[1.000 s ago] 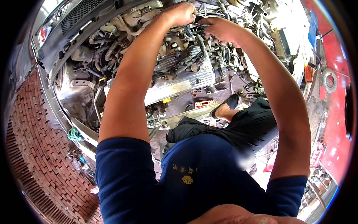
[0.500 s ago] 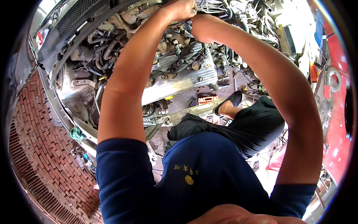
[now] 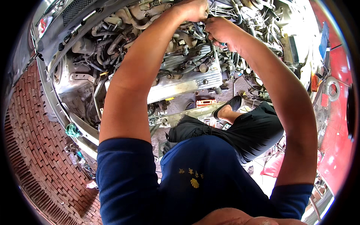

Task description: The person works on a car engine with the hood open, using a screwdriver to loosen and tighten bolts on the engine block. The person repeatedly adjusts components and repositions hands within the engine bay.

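Both my arms reach over an open car engine bay. My left hand (image 3: 195, 10) is closed at the top edge, over the far side of the engine. What it grips, if anything, is hidden. Close beside it on the right, my right hand (image 3: 222, 31) has its fingers curled around something mostly hidden. A small teal end (image 3: 223, 44) of that thing peeks out below the fingers. Hoses and wiring (image 3: 198, 29) lie between and under the hands. Nearer to me is the silver ribbed engine cover (image 3: 180, 89), with a round opening (image 3: 203, 68) on it.
The raised hood (image 3: 71, 22) and fender edge curve along the left, with a green rag (image 3: 72, 130) on the front rail. An orange-red box (image 3: 206, 102) lies on the floor near my foot. Right stand a fan (image 3: 332, 88) and a red panel (image 3: 339, 112).
My right hand has drawn slightly down and away from the left, and a teal end now shows beneath its fingers. The view has shifted a little.
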The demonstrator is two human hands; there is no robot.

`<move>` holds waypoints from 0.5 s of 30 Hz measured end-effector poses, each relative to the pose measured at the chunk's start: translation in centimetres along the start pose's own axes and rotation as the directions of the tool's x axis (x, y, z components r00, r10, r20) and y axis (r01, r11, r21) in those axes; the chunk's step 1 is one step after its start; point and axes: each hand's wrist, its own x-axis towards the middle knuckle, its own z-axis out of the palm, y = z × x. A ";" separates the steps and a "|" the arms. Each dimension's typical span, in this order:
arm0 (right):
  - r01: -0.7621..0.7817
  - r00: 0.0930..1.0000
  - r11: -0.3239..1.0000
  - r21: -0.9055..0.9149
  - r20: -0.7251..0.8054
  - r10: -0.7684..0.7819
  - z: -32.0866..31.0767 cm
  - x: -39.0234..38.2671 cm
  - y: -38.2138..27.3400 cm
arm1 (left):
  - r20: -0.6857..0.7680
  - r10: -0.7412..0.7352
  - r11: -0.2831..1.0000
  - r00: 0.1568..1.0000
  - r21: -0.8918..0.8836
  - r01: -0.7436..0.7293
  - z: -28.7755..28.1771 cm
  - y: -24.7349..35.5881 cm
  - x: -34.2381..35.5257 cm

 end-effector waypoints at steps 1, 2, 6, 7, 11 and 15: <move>-0.057 0.998 0.990 0.130 -0.026 0.061 0.1 -1.7 -1.5 | 0.001 -0.004 1.000 1.000 0.007 0.004 0.0 0.0 -0.1; -0.108 0.991 0.960 0.260 -0.042 0.123 0.3 -2.5 -2.5 | 0.000 -0.007 1.000 1.000 0.007 0.007 0.0 0.0 -0.3; -0.139 0.987 0.916 0.376 -0.019 0.157 -0.2 -2.6 -1.8 | -0.009 -0.082 0.996 0.997 -0.030 0.082 -0.3 1.3 -0.1; -0.137 0.988 0.916 0.377 -0.018 0.155 -0.2 -2.7 -2.0 | -0.030 -0.106 0.993 0.994 -0.054 0.105 -0.3 1.3 -0.3; -0.168 0.985 0.954 0.250 0.005 0.172 -0.4 -2.7 -3.1 | 0.033 -0.121 0.992 0.992 -0.019 0.122 -0.7 1.0 -0.7; -0.129 0.991 0.972 0.198 0.044 0.123 -2.4 -1.2 -1.5 | 0.009 -0.150 0.989 0.989 0.006 0.150 -1.2 2.0 -0.8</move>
